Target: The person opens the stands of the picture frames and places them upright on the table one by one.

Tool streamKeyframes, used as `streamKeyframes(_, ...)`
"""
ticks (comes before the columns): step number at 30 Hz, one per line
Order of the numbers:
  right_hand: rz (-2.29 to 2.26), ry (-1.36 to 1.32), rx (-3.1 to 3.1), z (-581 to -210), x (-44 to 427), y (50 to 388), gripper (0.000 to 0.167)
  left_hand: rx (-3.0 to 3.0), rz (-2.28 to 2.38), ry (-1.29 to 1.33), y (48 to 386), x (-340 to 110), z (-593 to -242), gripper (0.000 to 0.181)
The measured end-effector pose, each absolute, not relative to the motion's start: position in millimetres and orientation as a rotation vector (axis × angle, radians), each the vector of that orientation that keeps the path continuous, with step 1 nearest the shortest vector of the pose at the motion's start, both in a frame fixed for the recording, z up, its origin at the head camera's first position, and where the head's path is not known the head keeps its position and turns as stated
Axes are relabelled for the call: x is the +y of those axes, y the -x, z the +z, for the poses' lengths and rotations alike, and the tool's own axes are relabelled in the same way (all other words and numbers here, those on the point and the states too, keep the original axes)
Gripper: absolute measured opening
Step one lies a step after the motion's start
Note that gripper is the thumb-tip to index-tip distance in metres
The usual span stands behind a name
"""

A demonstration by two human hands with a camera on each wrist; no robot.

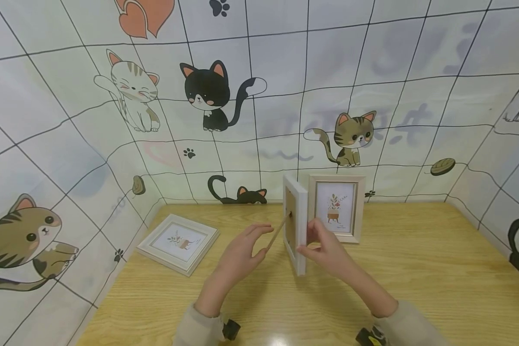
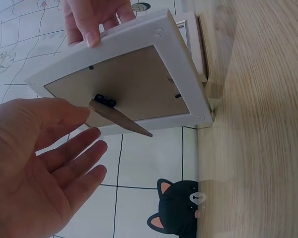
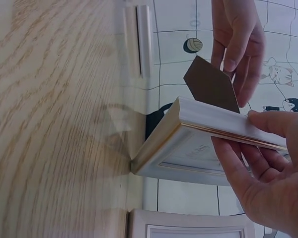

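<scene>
My right hand (image 1: pixel 328 250) grips the side of a white picture frame (image 1: pixel 302 226), thumb on the edge and fingers on the front. The frame stands turned nearly edge-on, a lower corner on the table in the right wrist view. Its brown backing board (image 2: pixel 139 84) faces left, with a brown easel leg (image 2: pixel 120 119) swung out from a black hinge (image 2: pixel 105 100). My left hand (image 1: pixel 240 254) is at the leg's free edge, its thumb touching or very near it. The left fingers are spread and loosely bent, not closed round the leg.
Another picture frame (image 1: pixel 337 181) with a plant print stands upright behind, to the right. A third frame (image 1: pixel 199 257) lies face up at the left on the wooden table (image 1: pixel 415 269). Behind the table rises a cat-patterned wall covering (image 1: pixel 277 110).
</scene>
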State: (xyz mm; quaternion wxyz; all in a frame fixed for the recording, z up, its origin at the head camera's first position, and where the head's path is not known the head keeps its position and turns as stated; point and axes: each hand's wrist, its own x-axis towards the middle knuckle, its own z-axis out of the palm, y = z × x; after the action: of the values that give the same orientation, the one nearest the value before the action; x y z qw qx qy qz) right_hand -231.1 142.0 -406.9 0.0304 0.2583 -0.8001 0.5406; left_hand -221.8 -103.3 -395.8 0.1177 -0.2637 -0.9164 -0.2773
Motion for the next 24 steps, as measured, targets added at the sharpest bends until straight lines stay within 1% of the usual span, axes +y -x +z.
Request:
streamKeyframes(13,1.518,-0.74,-2.572,-413,125,241,0.033,-2.679,-0.873,0.737,220,-103,-397,0.044)
streamKeyframes(16,1.46,-0.728,-2.592,-416,120,242,0.035,-2.676,-0.888,0.728,219,-103,-396,0.045)
streamKeyframes(20,1.438,-0.714,-2.592,-419,113,244,0.042,-2.667,-0.905,0.723,218,-104,-395,0.047)
streamKeyframes(22,1.44,-0.685,-2.612,-420,109,246,0.043,-2.664,-0.906,0.718,218,-104,-394,0.046)
streamKeyframes(24,1.421,-0.67,-2.632,-420,106,249,0.04,-2.668,-0.902,0.713,217,-104,-394,0.046)
